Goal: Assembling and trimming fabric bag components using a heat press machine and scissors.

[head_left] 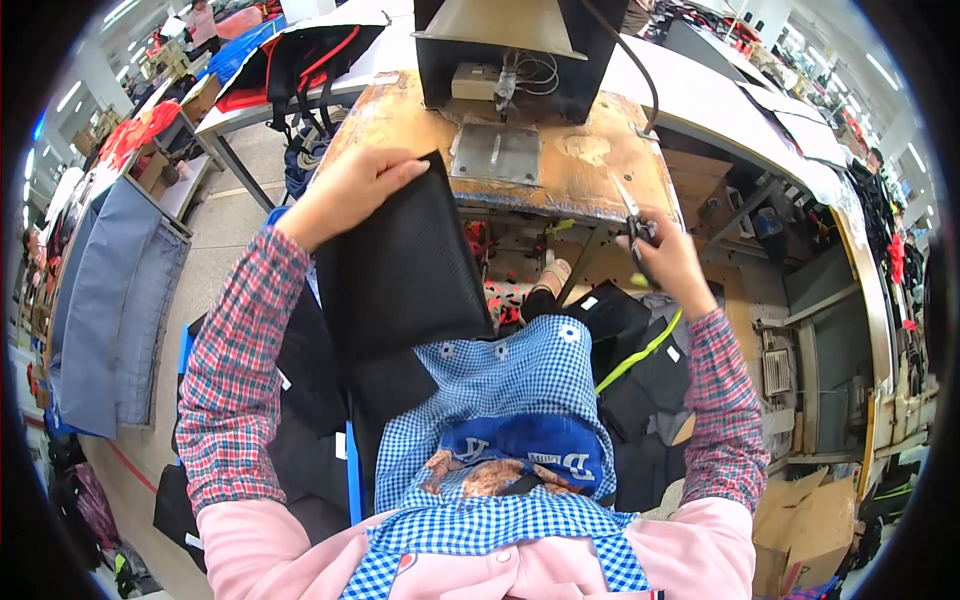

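My left hand [365,190] pinches the upper corner of a black fabric panel [405,270], which hangs down over my lap on the left. In my right hand [670,258] is a pair of scissors [636,215] with dark handles, its pointed blades aimed up and away from me. The scissors are apart from the fabric, out to the right. Between and beyond my hands stands a machine [510,75] on a worn wooden table, with a metal plate [495,155] at its near edge.
More black fabric pieces [300,400] lie at my left, others [640,400] at my right with a yellow-green strip [645,355]. Fabric scraps litter the floor under the table. A cardboard box [805,525] stands low right. White worktops [740,110] flank the machine.
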### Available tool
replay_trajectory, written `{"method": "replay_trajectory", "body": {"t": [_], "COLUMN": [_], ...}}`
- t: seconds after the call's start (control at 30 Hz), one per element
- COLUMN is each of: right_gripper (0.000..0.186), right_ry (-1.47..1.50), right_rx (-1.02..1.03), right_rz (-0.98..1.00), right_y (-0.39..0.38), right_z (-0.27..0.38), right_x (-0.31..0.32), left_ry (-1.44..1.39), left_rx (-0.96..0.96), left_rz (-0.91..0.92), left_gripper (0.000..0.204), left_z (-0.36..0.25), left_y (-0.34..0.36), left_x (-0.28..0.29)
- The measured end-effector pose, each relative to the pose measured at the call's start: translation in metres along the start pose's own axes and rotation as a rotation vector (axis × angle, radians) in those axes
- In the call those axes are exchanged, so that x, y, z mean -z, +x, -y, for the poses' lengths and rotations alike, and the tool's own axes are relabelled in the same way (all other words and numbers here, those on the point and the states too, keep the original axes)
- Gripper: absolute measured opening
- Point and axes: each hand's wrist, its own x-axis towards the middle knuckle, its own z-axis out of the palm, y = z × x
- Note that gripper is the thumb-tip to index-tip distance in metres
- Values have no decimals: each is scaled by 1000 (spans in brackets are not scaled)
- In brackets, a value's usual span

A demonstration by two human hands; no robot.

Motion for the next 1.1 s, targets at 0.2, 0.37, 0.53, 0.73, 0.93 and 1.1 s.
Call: {"method": "replay_trajectory", "body": {"t": [0.2,0.37,0.53,0.73,0.93,1.1], "right_gripper": [46,43,34,23,13,30], "right_ry": [-211,-331,-564,-427,72,2], "right_rx": [69,112,179,490,438,357], "right_rz": [39,25,0,-177,91,866], "right_y": [99,166,195,147,37,-63], "right_z": [-21,-35,-36,11,63,68], "right_x": [18,-1,-12,-35,-72,-166], "left_ry": [160,148,148,162,161,209], "left_rx": [-116,-162,-159,-164,-146,-262], "left_rz": [-39,-26,-41,-55,-75,-147], "left_gripper": [33,33,33,33,34,33], "left_z": [23,28,27,19,17,36], "left_y": [64,98,116,113,102,73], "left_x": [7,-1,-10,-11,-11,6]}}
